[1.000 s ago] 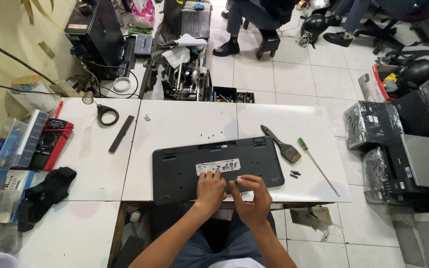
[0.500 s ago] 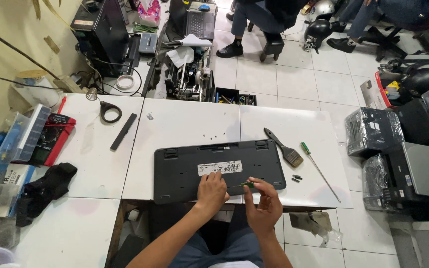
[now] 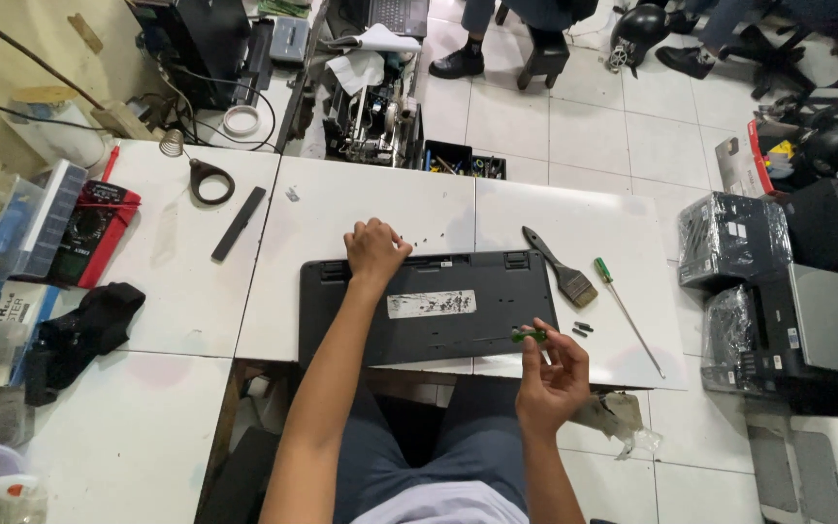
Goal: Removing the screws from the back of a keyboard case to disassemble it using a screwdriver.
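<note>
Since the earlier frame our left hand (image 3: 376, 250) has left the near edge of the black keyboard (image 3: 429, 307) and stretched across it to the far edge, where it sits with fingers curled loosely over the scatter of small screws (image 3: 417, 239) on the white table (image 3: 574, 209); we cannot tell whether it pinches one. Our right hand (image 3: 553, 371) has drawn back off the keyboard toward our lap and now hangs at the near right corner, its fingers closed around a small green-handled screwdriver (image 3: 530, 336). That keyboard lies upside down, long side toward us, a pale label on its back. Just to its right rest a paintbrush (image 3: 562, 269) and a long green-handled screwdriver (image 3: 627, 312), with two tiny dark bits (image 3: 583, 328) between them. Well to the left lie a black strip (image 3: 240, 222) and a red multimeter (image 3: 89, 232).
</note>
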